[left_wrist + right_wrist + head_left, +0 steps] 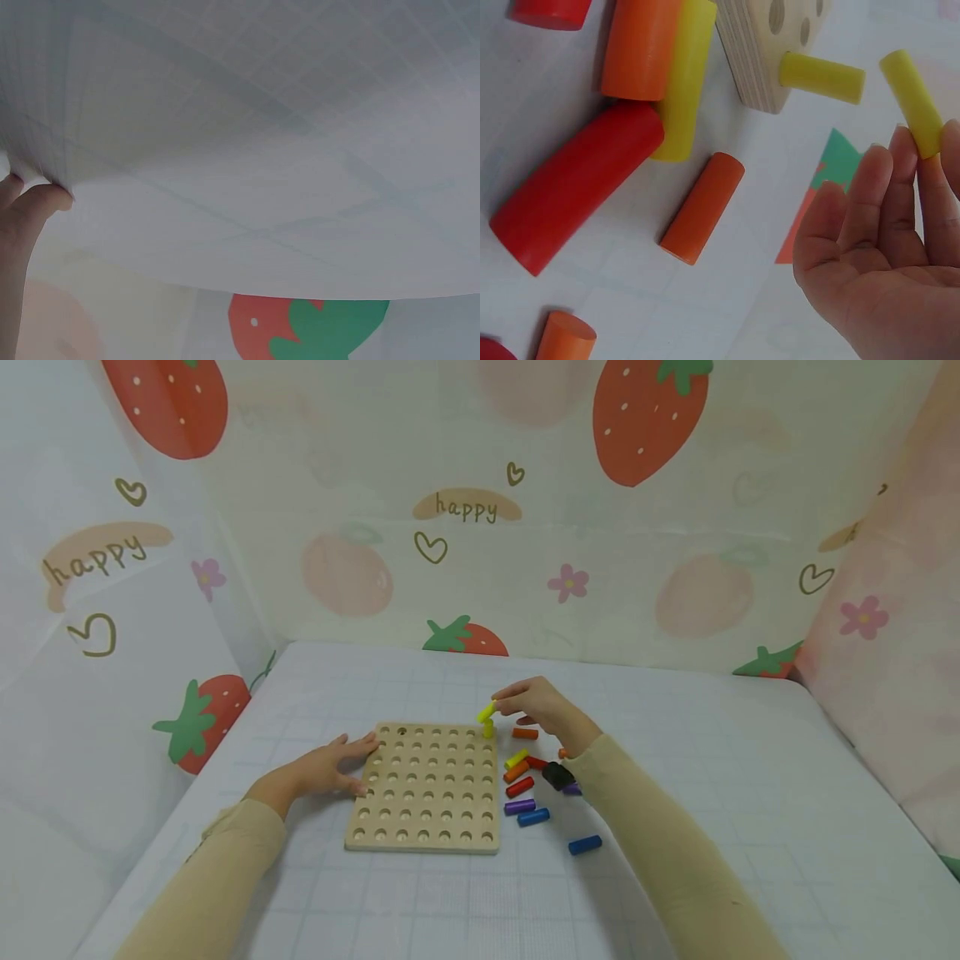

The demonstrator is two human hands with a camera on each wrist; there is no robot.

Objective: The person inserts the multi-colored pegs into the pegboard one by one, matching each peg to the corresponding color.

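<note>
A square wooden pegboard (427,787) with rows of round holes lies on the table. One yellow peg (488,728) stands in the hole at its far right corner; the right wrist view also shows this upright yellow peg (821,77). Just above it, my right hand (551,710) pinches another yellow peg (913,103) between thumb and fingertips, held tilted. My left hand (318,772) rests at the board's left edge, thumb and fingers spread. Only part of the left hand (22,225) shows in the left wrist view, at its left side.
Right of the board lie several loose pegs, among them a red peg (520,787), a purple peg (520,807), a blue peg (585,845) and an orange peg (703,208). A black wrist camera (557,776) sits by the right cuff. Patterned cloth walls (480,585) surround the table.
</note>
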